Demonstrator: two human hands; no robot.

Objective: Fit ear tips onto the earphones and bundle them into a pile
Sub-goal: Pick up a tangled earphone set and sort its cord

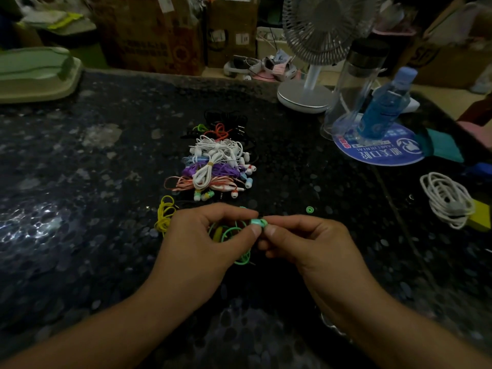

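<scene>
Yellow cable [165, 216]: we see it coiled loose on the dark table [80, 182], just left of our left hand.
Left hand [202, 243]: we pinch the green earbud [257, 222] with thumb and forefinger.
Green cord [234, 235]: it loops under both hands.
Pile [215, 166]: bundled earphones lie beyond our hands.
Right hand [300, 241]: we pinch the same earbud's tip end.
Loose ear tip [309, 209]: near our right hand, apart.
Bottles: a clear bottle [354, 83] and a blue bottle [383, 105]; contents unclear.
White cable [447, 201]: coiled far right.
</scene>
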